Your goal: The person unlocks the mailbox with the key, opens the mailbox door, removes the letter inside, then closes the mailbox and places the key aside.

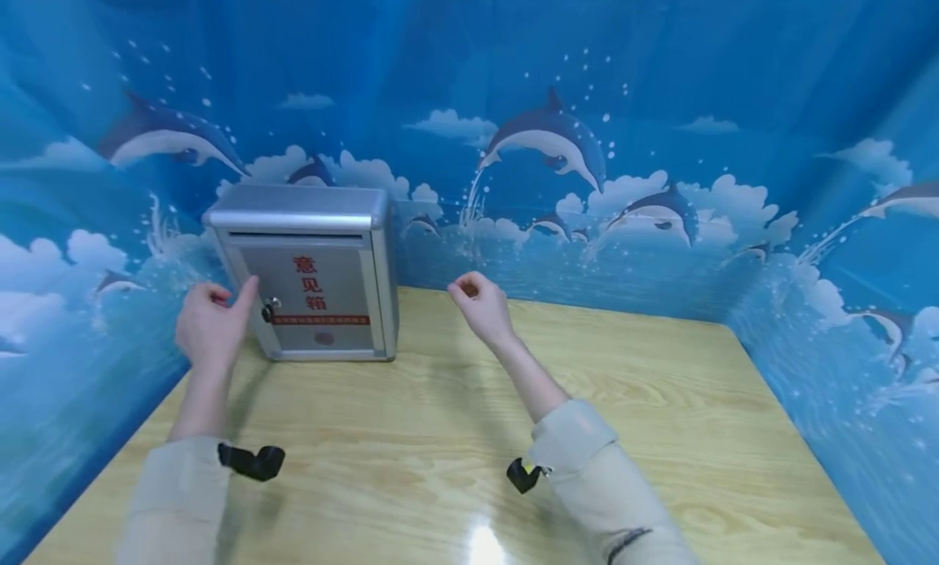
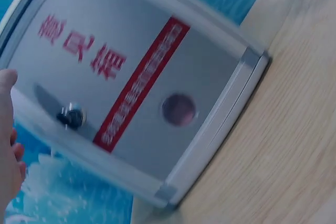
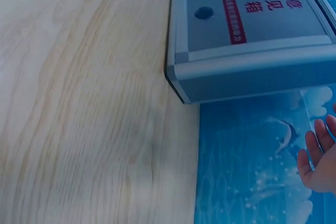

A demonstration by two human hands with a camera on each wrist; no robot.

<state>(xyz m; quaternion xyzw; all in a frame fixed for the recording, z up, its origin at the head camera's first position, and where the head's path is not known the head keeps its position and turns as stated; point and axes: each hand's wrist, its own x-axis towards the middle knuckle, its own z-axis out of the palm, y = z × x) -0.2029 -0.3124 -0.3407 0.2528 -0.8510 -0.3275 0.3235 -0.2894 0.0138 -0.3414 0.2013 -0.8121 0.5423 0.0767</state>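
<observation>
A silver metal suggestion box [image 1: 337,263] stands upright at the back left of the table, with red Chinese characters, a red strip and a slot under its top. On the left of its door is a lock [image 1: 271,308], with a black key head showing in the left wrist view [image 2: 72,116]. My left hand [image 1: 213,324] hovers by the box's left edge, thumb extended near the lock, holding nothing. To the right of the box, my right hand [image 1: 484,308] is raised over the table with its fingers loosely bent and nothing in it.
The pale wood-grain table [image 1: 623,386] is backed by a blue dolphin-print curtain [image 1: 469,76] that also encloses both sides. Black wrist cameras are strapped at both sleeves. A bright reflection lies near the table's front.
</observation>
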